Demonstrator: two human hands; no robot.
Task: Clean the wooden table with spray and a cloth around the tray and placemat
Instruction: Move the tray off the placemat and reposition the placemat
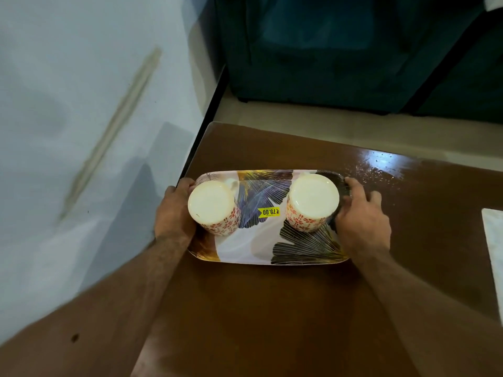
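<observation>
Gripping the tray [246, 248] at its two short ends, the left hand [174, 210] curls closed over the 9 o'clock rim and the right hand [362, 221] clamps the 3 o'clock rim, fingers partly spread. It sits at the table's [272, 308] far left, carrying two upturned cups [213, 206]; spray droplets glisten at 1 o'clock, the placemat [494, 246] lies at 3 o'clock. This looks like shifting the tray to free wood for wiping; next calls for a level lift or slide, cups steady.

shiny brown wooden table [272, 308] with wet specks, smooth glossy printed tray [245, 248], shiny smooth cups [313, 202]
</observation>
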